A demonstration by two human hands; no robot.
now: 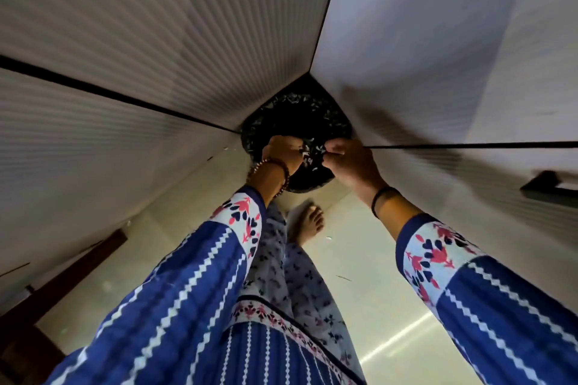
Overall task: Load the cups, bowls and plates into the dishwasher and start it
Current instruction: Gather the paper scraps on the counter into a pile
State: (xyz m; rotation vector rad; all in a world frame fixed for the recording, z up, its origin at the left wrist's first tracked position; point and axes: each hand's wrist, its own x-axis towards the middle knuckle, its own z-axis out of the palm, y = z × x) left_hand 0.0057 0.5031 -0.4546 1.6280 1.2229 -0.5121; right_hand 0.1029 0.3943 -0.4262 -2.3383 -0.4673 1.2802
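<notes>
Head view, looking steeply down. Both arms reached forward and down, wrists close together, into the corner where two pale ribbed cabinet fronts (125, 40) met. The left hand (283, 150), with a beaded bracelet at the wrist, and the right hand (348, 162), with a dark band at the wrist, each pinched the near edge of a dark round object (297, 117) flecked with white. This object lay just beyond the fingertips and low in the corner. Its edge appeared bunched between the two hands, which suggested something soft, light and pliable rather than stiff crockery, though its identity could not be settled. If it was soft, a two-handed grip at the rim, as shown, would probably suit it, with little risk of breakage or slipping. No cup, bowl, plate or dishwasher could be identified. A dark handle (550, 187) sat on the cabinet front well to the right of the right hand. Below the wrists were a bare foot (308, 222) and the pale floor (375, 259).
</notes>
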